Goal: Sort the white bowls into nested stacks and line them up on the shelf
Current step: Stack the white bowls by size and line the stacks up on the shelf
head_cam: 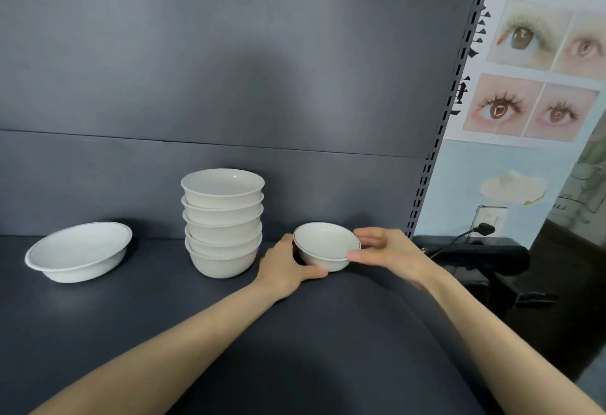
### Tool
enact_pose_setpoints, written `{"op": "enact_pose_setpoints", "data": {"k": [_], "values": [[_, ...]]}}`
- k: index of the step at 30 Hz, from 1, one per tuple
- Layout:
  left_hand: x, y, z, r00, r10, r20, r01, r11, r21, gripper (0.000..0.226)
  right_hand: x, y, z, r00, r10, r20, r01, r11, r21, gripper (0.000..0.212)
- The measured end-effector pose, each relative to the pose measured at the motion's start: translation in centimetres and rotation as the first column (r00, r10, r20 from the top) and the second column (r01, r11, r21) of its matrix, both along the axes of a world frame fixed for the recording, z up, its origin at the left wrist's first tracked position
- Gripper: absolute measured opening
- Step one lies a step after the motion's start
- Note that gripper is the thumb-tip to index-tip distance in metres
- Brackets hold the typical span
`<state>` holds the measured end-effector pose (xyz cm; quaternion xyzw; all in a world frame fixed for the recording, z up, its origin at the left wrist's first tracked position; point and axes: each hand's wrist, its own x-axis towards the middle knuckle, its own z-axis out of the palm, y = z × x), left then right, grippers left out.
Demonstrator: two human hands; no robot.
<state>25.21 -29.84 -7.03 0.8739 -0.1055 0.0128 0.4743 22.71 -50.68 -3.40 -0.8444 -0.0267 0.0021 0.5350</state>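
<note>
White bowls sit in three places along the dark shelf [98, 332], all close to its grey back panel [229, 70]. At the left a wide shallow bowl [78, 250] rests alone, slightly tilted toward the camera, with a thin dark line around its rim. In the middle stands a nested stack [223, 221] of about five deeper bowls, upright, its topmost rim level and empty inside. To the right of the stack, a little apart from it, is a small bowl [326, 245] with a fine reddish line on its rim; whether it rests on the shelf cannot be told. Both bare hands hold this small bowl between them. The left hand [288, 267] cups its left side, thumb reaching along the lower front of the bowl and fingers hidden behind it. The right hand [390, 250] grips the right side, thumb pressed on the near rim and fingers curled round the far rim. Both forearms reach in from the lower edge of the view. Past the shelf's right end a perforated metal upright [439, 139] rises, and behind it a wall poster [531, 70] shows pictures of made-up eyes. Below the poster a dark plug [485, 228] sits in a wall socket, its cable trailing down toward a black object whose nature is unclear.
</note>
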Motion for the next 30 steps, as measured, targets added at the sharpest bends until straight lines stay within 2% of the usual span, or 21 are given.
{"op": "enact_pose_setpoints", "data": {"k": [3,7,10,13,18,21,25,28,30], "values": [[-1.6,0.0,0.6,0.999,-0.015,0.036,0.021,0.984,-0.178,0.068,-1.1,-0.4,0.7,1.0,-0.009,0.016,0.007,0.995,0.102,0.051],[-5.2,0.7,2.9,0.991,-0.076,0.11,0.11,0.928,-0.356,0.065,-3.7,-0.1,2.6,0.994,0.025,0.104,-0.042,0.984,0.173,0.065],[-8.3,2.4,4.6,0.98,-0.086,0.18,0.159,0.88,-0.448,0.063,-6.0,1.6,4.1,0.98,0.025,0.198,-0.071,0.971,0.23,0.075],[-10.6,5.2,6.2,0.969,-0.05,0.242,0.17,0.846,-0.505,0.057,-8.0,4.8,5.6,0.962,0.019,0.274,-0.095,0.959,0.267,0.07],[-11.9,13.0,7.4,0.953,0.041,0.299,0.131,0.836,-0.532,0.056,-9.5,13.1,7.2,0.937,0.032,0.348,-0.108,0.973,0.202,0.054],[-12.0,18.5,7.2,0.951,0.075,0.299,0.103,0.836,-0.539,0.053,-9.3,18.7,7.1,0.94,0.058,0.337,-0.136,0.968,0.212,0.037],[-11.0,25.9,6.5,0.956,0.083,0.282,0.07,0.868,-0.492,0.052,-8.4,25.8,6.3,0.956,0.061,0.289,-0.131,0.965,0.228,0.051],[-9.2,30.4,5.4,0.964,0.06,0.26,0.061,0.899,-0.434,0.053,-7.5,29.9,5.3,0.962,0.074,0.263,-0.138,0.962,0.237,0.034],[-7.6,32.7,4.7,0.97,0.024,0.241,0.072,0.922,-0.381,0.053,-6.9,32.0,4.5,0.966,0.054,0.253,-0.115,0.966,0.233,0.031]]}}
